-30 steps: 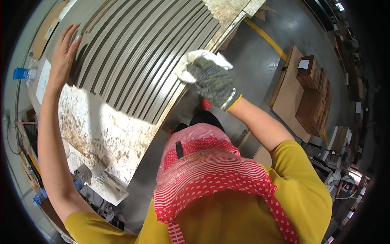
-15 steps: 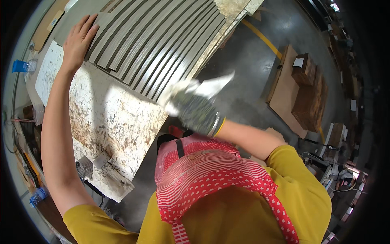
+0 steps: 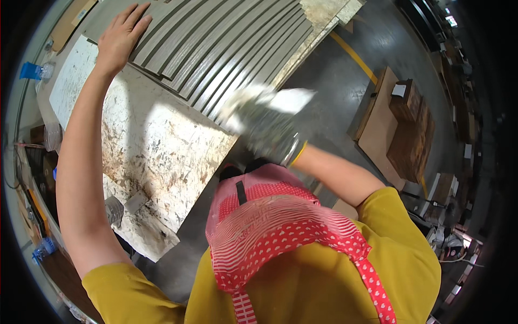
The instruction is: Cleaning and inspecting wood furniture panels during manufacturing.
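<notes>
Long grey slats (image 3: pixel 216 51) with a wood-like grain lie side by side on a paint-stained white table (image 3: pixel 167 156). My bare left hand (image 3: pixel 120 40) rests on the slats at their left side, fingers stretched out and holding nothing. On my right hand (image 3: pixel 270 129) is a dark patterned glove with a yellow-edged cuff. It grips a crumpled white cloth (image 3: pixel 294 100) at the near ends of the right-hand slats. Motion smears this hand and the cloth, and part of the cloth hides the slat ends beneath.
A stained cloth or sheet (image 3: pixel 145 235) hangs over the table's near corner, beside a clear cup (image 3: pixel 114 210). At left lies a blue-capped bottle (image 3: pixel 33 71). Brown boxes (image 3: pixel 410 129) on a board stand on the floor at right, near a yellow floor line (image 3: pixel 353 55).
The view has shifted, so the table and slats appear slightly higher and farther right. My left hand stays on the slats. The gloved hand and cloth are still at the slat ends, more blurred.
</notes>
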`<state>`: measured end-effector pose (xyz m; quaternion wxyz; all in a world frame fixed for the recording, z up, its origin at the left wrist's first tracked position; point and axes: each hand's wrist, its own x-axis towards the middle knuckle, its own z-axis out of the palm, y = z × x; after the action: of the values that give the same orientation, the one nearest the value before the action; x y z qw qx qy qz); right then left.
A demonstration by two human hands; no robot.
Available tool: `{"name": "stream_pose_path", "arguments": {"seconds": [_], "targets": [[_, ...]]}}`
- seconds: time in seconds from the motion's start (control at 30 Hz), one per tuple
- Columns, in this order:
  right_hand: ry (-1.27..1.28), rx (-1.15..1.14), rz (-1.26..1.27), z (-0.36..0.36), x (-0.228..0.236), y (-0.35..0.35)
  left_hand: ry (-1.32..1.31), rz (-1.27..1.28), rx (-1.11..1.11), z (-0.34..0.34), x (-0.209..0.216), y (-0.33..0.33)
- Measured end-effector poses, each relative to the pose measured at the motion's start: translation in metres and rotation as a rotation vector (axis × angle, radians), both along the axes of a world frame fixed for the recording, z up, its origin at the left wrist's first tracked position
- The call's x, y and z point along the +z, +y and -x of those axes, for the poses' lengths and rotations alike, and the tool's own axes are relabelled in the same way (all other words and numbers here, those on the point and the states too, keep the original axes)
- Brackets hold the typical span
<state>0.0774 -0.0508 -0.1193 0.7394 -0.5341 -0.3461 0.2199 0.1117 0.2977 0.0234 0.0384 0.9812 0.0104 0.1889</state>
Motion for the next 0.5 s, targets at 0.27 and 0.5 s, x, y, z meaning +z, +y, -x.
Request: {"name": "stream_pose_path", "arguments": {"seconds": [0.27,0.5], "targets": [[-1.236,-0.248,0.473,0.004,0.125,-0.037,0.002,-0.017,0.084,0.016,-0.009,0.004],[-1.062,-0.169,1.135,0.017,0.041,-0.035,0.03,0.04,0.044,0.008,0.004,-0.003]]}}
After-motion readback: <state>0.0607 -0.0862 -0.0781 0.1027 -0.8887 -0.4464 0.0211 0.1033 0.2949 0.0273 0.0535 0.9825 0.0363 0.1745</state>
